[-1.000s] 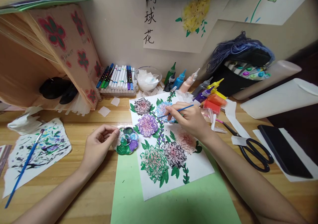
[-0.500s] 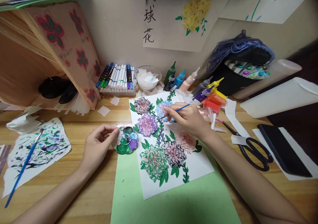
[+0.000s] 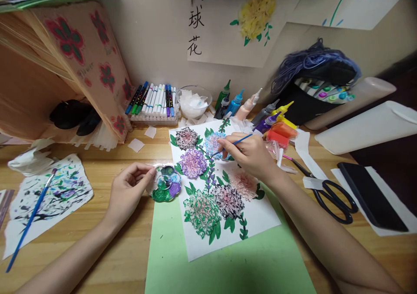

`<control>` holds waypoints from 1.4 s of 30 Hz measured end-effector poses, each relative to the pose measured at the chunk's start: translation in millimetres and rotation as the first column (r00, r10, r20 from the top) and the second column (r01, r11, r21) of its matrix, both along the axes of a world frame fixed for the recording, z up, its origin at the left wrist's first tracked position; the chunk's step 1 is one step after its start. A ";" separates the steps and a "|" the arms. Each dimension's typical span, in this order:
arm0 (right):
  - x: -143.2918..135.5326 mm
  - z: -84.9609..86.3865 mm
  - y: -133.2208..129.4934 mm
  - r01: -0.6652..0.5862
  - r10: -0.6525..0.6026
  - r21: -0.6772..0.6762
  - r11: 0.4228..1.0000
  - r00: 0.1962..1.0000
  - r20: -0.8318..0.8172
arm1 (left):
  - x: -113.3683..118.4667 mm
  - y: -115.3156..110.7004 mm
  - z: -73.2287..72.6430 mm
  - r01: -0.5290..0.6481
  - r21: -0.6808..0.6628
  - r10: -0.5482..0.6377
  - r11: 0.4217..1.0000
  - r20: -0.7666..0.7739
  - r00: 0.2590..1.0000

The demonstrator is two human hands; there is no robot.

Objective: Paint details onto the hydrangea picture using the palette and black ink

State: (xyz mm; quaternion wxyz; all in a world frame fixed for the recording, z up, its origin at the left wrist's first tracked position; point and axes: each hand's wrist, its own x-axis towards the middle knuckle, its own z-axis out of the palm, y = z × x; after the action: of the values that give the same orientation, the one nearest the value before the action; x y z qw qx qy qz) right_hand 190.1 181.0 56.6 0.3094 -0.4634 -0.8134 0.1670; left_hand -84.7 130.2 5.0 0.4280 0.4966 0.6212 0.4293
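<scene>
My right hand [image 3: 252, 155] is closed round a thin blue paintbrush [image 3: 241, 139], its tip down at the painted leafy stem in the middle of a white sheet [image 3: 208, 251]. Raised paper flowers edged in black, purple, blue and green cover this sheet, among them a green-tipped flower [image 3: 202, 213] and a purple one [image 3: 193, 163]. Green leaves are painted around them. My left hand [image 3: 133, 184] pinches the left rim of a small flower-shaped paint palette [image 3: 170, 191], which holds green, purple and pale blue paint. Beneath the sheet and palette lies a light green sheet [image 3: 228, 272].
A second paintbrush [image 3: 35, 213] rests on paint-smeared tissue [image 3: 73, 176] at the left. Markers [image 3: 154, 99], a bowl of paper pieces [image 3: 194, 104] and several paint bottles [image 3: 235, 104] line the back. Black-handled scissors [image 3: 335, 200] and a dark phone-like slab [image 3: 371, 196] lie right.
My right hand has shifted slightly to the right, and the brush lies a little lower in angle. My left hand and the palette have stayed put.
</scene>
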 end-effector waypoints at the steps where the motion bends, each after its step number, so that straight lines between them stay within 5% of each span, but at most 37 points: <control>1: 0.1 0.2 0.1 0.001 -0.001 0.000 1.000 1.000 0.000 | -0.3 -0.1 -0.1 0.001 0.000 -0.001 1.000 -0.001 1.000; 17: 2.0 0.5 0.3 -0.039 0.041 0.062 0.997 0.999 -0.029 | 0.7 1.2 -1.0 -0.010 0.000 0.010 1.000 0.013 1.000; 22: 13.8 24.1 -11.4 0.054 -0.011 0.182 0.982 0.974 -0.227 | 1.8 1.3 2.0 -0.030 -0.015 0.030 0.999 0.000 1.000; 26: 35.3 39.9 -27.1 0.258 -0.144 0.261 0.930 0.910 -0.388 | 1.3 2.6 3.0 -0.045 -0.009 0.045 0.999 -0.019 0.999; 29: 55.8 23.3 -41.0 0.381 -0.238 0.222 0.897 0.842 -0.484 | 0.3 3.4 3.2 -0.056 -0.017 0.055 0.998 -0.050 0.997; 33: 77.3 -30.9 -60.3 0.549 -0.409 0.093 0.830 0.714 -0.568 | -0.7 3.6 3.8 -0.042 -0.020 0.040 0.999 -0.075 0.996; 37: 85.9 -68.8 -71.0 0.514 -0.398 0.167 0.841 0.798 -0.453 | -1.1 3.0 4.6 -0.041 -0.022 0.039 0.999 -0.103 0.994; 42: 86.2 -71.2 -69.1 0.425 -0.336 0.244 0.872 0.880 -0.334 | -1.7 3.2 4.3 -0.041 -0.029 0.038 0.999 -0.106 0.994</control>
State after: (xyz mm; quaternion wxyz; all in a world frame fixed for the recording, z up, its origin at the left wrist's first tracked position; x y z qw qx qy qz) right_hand 276.3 111.9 -14.5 0.5175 -0.5331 -0.6684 0.0365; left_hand -86.4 133.4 9.3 0.3938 0.4994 0.6593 0.4011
